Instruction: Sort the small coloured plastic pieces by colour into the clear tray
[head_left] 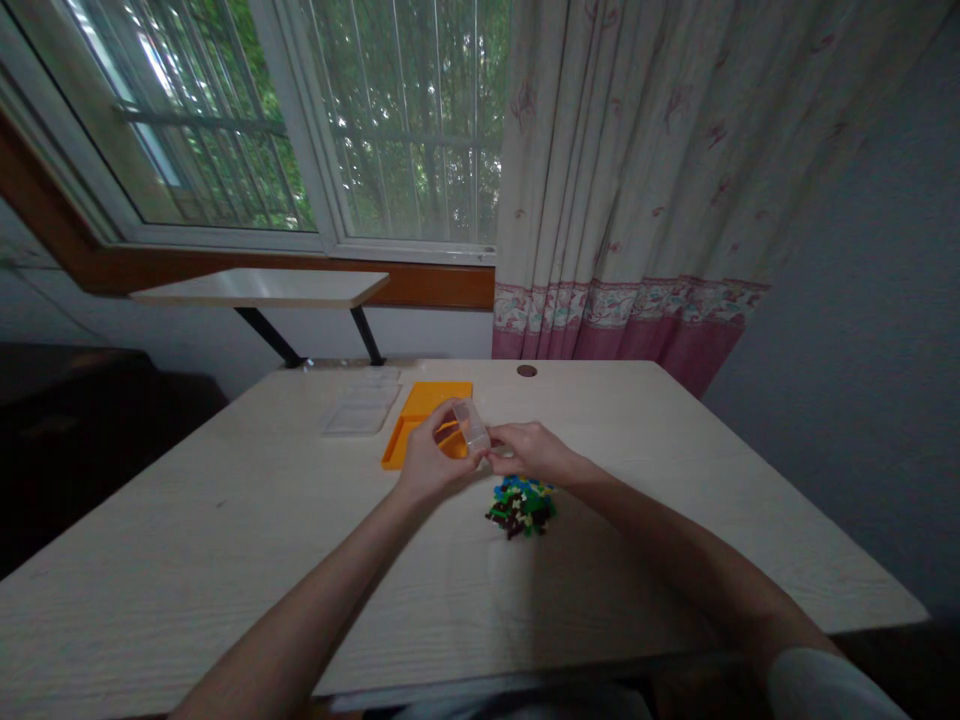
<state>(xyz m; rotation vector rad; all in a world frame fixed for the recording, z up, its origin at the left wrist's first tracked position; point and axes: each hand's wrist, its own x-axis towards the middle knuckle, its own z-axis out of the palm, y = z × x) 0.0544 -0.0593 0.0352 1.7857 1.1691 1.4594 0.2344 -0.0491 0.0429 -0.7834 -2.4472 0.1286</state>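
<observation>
A small clear plastic box (472,428) is held up over the table, tilted, between my two hands. My left hand (433,455) is wrapped round its left side, thumb below and fingers above. At its right end, the fingers of my right hand (529,450) pinch the edge; whether they hold a lid or some small piece too I cannot tell. Just below my right hand lies a heap of small plastic pieces (523,506) in blue, green, dark brown and cream. Behind my left hand is an orange compartment tray (444,396), partly hidden by the hand and box.
Clear plastic trays or lids (356,418) lie left of the orange tray. A raised white shelf (262,288) on black legs stands at the table's back left. The pale wooden table (712,560) has a round brown cable-hole cover (527,371) near its back edge. A curtain (622,200) hangs behind.
</observation>
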